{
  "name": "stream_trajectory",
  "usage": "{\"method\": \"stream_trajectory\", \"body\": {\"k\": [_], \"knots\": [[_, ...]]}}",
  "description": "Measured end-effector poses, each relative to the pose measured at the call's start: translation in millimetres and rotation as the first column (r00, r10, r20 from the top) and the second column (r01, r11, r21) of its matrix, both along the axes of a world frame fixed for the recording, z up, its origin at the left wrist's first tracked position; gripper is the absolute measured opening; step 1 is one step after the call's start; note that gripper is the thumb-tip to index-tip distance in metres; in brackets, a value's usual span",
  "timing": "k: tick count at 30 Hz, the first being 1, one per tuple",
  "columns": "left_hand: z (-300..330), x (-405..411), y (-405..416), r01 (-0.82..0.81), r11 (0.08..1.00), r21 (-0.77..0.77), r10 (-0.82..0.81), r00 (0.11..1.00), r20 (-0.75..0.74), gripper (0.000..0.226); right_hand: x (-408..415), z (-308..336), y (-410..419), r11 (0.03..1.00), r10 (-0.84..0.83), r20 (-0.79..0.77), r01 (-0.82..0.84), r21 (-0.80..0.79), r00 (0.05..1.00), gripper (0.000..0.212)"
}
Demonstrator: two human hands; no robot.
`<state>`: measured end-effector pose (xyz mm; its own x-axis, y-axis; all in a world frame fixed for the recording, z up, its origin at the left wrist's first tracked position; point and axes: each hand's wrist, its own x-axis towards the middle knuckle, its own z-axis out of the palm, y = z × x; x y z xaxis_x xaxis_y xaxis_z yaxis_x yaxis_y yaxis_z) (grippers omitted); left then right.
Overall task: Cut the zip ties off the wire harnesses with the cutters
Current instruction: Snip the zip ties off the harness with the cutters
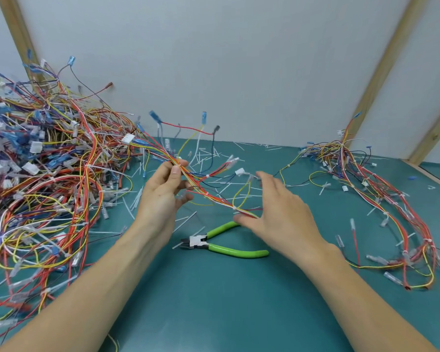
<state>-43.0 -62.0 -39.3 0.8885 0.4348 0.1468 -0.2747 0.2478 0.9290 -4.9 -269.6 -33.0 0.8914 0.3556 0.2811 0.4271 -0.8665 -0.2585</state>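
Note:
A wire harness (208,189) of red, yellow and white strands with white zip ties runs across the middle above the green mat. My left hand (163,191) pinches it near its upper end between thumb and fingertips. My right hand (280,212) hovers over the harness's lower end with fingers spread and relaxed, its thumb close to the strands; it is blurred. The cutters (214,243), with bright green handles and steel jaws, lie flat on the mat just below both hands, untouched, jaws pointing left.
A big tangled pile of harnesses (41,179) fills the left side. A smaller pile (381,196) lies at the right. Cut white zip-tie scraps (214,158) litter the mat's middle and back. A white wall with wooden battens (381,72) stands behind.

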Motion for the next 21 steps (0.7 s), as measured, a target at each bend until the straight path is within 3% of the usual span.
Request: {"method": "stream_trajectory", "body": {"k": [2, 3, 11, 21], "knots": [[0.6, 1.2, 4.4, -0.011, 0.997, -0.077, 0.012, 1.0, 0.01, 0.023, 2.9, 1.1, -3.8, 0.999, -0.038, 0.007, 0.039, -0.024, 0.999, 0.051], [0.5, 1.6, 5.6, -0.018, 0.995, -0.101, 0.019, 1.0, 0.007, 0.023, 3.9, 1.3, -4.3, 0.999, -0.031, 0.025, 0.032, -0.032, 0.999, 0.042], [-3.2, 2.9, 9.8, -0.082, 0.98, -0.182, 0.068, 0.994, -0.083, 0.024, 0.1, -3.2, 0.5, 0.985, 0.111, 0.0, -0.11, 0.133, 0.994, 0.045], [-5.6, 3.2, 7.9, 0.057, 0.979, -0.198, -0.072, 0.995, -0.069, 0.022, -7.0, -13.0, 11.2, 0.942, 0.286, -0.034, -0.275, 0.191, 0.957, 0.023]]}}
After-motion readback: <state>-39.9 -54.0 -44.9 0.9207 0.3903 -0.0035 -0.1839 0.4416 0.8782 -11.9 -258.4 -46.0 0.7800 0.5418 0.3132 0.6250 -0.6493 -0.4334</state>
